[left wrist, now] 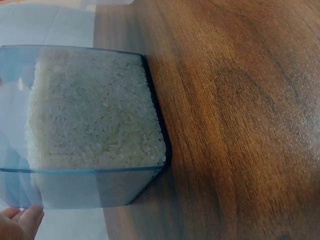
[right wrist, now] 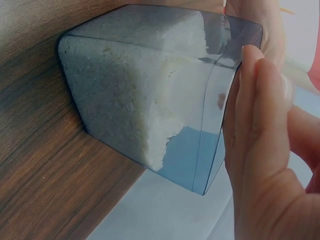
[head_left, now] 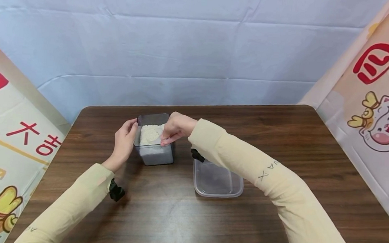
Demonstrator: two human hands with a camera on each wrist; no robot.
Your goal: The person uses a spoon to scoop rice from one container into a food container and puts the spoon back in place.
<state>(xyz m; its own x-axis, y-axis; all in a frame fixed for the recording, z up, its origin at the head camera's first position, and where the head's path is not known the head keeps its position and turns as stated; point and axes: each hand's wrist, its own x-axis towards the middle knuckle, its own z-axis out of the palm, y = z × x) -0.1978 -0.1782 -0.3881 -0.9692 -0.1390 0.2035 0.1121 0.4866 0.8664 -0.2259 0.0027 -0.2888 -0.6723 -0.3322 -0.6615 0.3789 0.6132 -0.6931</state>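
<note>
A tall clear grey-blue container [head_left: 155, 156] of white rice [head_left: 150, 133] stands upright on the table. My left hand [head_left: 124, 139] holds its left side near the rim; in the left wrist view, fingertips [left wrist: 32, 215] touch its wall. My right hand [head_left: 175, 127] is over the right rim, fingers bent down and pinching a pale translucent scoop [head_left: 159, 139] against the rice. Most of the scoop is hidden by the hand and rice. In the right wrist view, the right fingers [right wrist: 267, 110] lie along the container's open top, and the rice [right wrist: 115, 85] shows through the wall.
A shallow clear plastic box [head_left: 215, 180] sits on the brown wooden table [head_left: 175, 217], right of the container and partly under the right forearm. Black wrist cameras hang below both sleeves. A pale cloth backdrop [head_left: 172, 49] rises behind the table, with printed sheets at both sides.
</note>
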